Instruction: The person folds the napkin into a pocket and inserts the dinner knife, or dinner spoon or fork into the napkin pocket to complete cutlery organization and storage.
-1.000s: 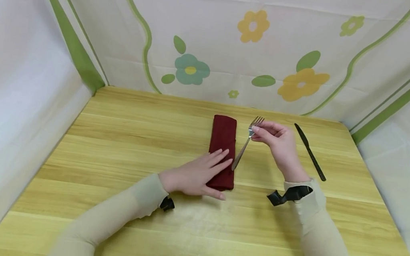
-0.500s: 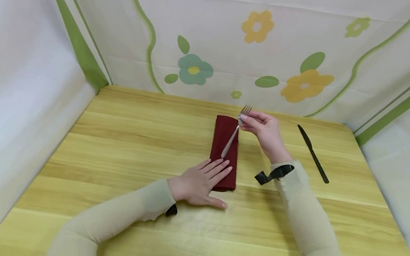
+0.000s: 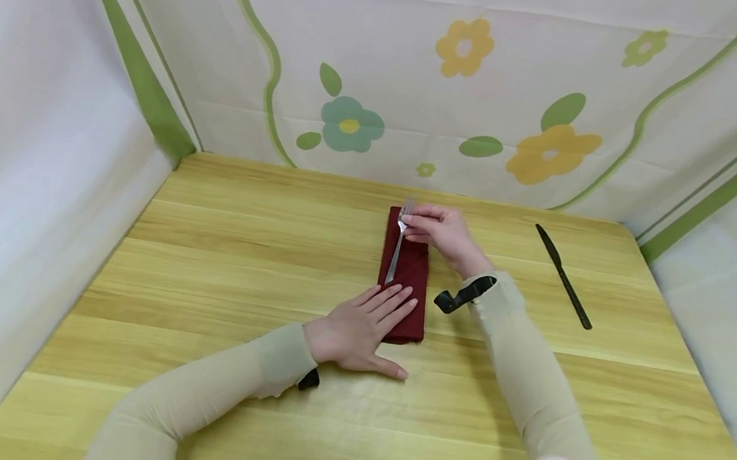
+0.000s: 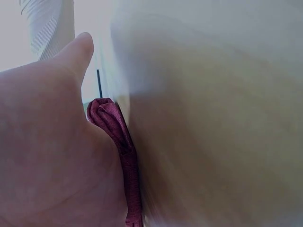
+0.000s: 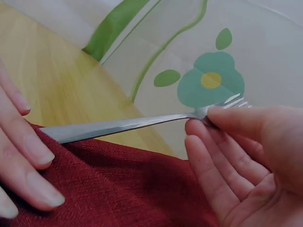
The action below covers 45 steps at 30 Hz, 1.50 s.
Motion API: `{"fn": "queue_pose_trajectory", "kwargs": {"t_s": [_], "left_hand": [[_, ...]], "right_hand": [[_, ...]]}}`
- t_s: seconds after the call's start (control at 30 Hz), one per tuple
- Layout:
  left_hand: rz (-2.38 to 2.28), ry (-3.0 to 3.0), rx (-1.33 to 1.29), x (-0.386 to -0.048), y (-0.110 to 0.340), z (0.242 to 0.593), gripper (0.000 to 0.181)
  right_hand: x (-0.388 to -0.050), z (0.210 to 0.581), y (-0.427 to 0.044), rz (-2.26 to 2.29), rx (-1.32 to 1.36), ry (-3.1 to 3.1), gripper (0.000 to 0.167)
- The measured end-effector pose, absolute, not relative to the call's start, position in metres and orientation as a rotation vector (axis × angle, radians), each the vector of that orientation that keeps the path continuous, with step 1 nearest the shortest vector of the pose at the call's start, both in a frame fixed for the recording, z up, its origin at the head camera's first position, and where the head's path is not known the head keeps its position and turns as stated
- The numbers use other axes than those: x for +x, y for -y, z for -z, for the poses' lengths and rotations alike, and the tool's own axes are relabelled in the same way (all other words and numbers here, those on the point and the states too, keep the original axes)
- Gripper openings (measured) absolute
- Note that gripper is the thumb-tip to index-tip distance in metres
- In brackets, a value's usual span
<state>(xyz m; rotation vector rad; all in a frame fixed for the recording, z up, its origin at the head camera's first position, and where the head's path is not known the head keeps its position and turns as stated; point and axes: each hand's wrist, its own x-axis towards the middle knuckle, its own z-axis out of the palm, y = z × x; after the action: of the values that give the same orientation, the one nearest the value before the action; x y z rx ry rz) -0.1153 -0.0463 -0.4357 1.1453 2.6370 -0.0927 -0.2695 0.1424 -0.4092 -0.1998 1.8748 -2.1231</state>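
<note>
A dark red folded cloth napkin [image 3: 413, 277] lies lengthwise on the wooden table. Across its lower part rests my left hand [image 3: 357, 334], fingers straight and spread, thumb out over the wood. My right hand [image 3: 442, 234] pinches a metal fork [image 3: 396, 252] at the neck, just below the tines, between thumb and fingers. The fork's handle slants down over the napkin toward my left fingertips. In the right wrist view, the handle end of the fork [image 5: 118, 125] meets a diagonal folded edge of the napkin [image 5: 123, 184]; whether it sits under that fold I cannot tell.
A black table knife [image 3: 563, 276] lies slanted on the table to the right of my right hand. White curtains with printed flowers [image 3: 351, 125] close off the back and sides of the table [image 3: 245, 235].
My right hand has carried the fork leftward from beside the napkin to over it, the handle end now at the napkin. My left hand stays on the cloth, having shifted slightly.
</note>
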Motion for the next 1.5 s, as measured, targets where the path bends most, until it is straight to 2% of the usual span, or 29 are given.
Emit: {"fn": "queue_pose_trajectory", "kwargs": {"t_s": [0.17, 0.43, 0.67, 0.93, 1.5], "left_hand": [[0.091, -2.639, 1.153, -0.115, 0.047, 0.437, 0.112], [0.115, -2.651, 1.16, -0.115, 0.046, 0.438, 0.114], [0.119, -2.634, 1.15, -0.114, 0.046, 0.434, 0.114], [0.126, -2.632, 1.141, -0.112, 0.045, 0.43, 0.115], [0.107, -2.647, 1.123, -0.113, 0.046, 0.436, 0.116]], "right_hand": [[-0.27, 0.418, -0.142, 1.992, -0.13, -1.873, 0.018], [-0.27, 0.429, -0.144, 1.762, -0.178, -1.882, 0.02], [-0.273, 0.432, -0.144, 1.82, -0.16, -1.88, 0.019], [-0.277, 0.434, -0.141, 1.867, -0.125, -2.004, 0.03], [-0.264, 0.425, -0.145, 1.651, -0.234, -2.078, 0.018]]}}
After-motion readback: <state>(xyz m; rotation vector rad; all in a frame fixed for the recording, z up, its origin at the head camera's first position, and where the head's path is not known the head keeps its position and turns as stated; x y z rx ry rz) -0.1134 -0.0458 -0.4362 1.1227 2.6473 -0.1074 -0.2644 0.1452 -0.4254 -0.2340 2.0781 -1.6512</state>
